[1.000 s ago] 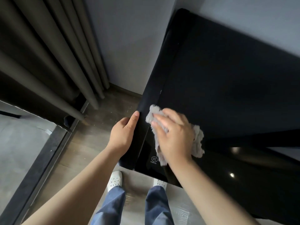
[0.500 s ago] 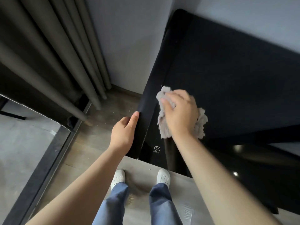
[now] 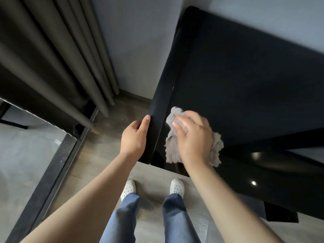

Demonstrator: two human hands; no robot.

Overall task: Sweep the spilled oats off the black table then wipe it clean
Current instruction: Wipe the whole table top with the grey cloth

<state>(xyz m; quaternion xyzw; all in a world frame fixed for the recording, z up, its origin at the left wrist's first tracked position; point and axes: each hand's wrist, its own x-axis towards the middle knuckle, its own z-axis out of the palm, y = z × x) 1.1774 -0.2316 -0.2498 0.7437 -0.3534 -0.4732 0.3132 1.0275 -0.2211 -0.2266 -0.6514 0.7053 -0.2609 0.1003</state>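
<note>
Black table (image 3: 245, 85), near corner: right hand (image 3: 194, 137) fingers clutch grey cloth (image 3: 172, 152); left hand (image 3: 134, 139) fingers clasp the edge.

Right hand (image 3: 193, 139): drawn back toward the near edge of the black table (image 3: 245, 85), after reaching farther up it half a second ago.
Grey cloth (image 3: 172, 151): dragged back under the fingers, its loose end now trailing to the near corner.
Printed mark: visible on the glossy corner moments earlier, now covered by the cloth.
</note>
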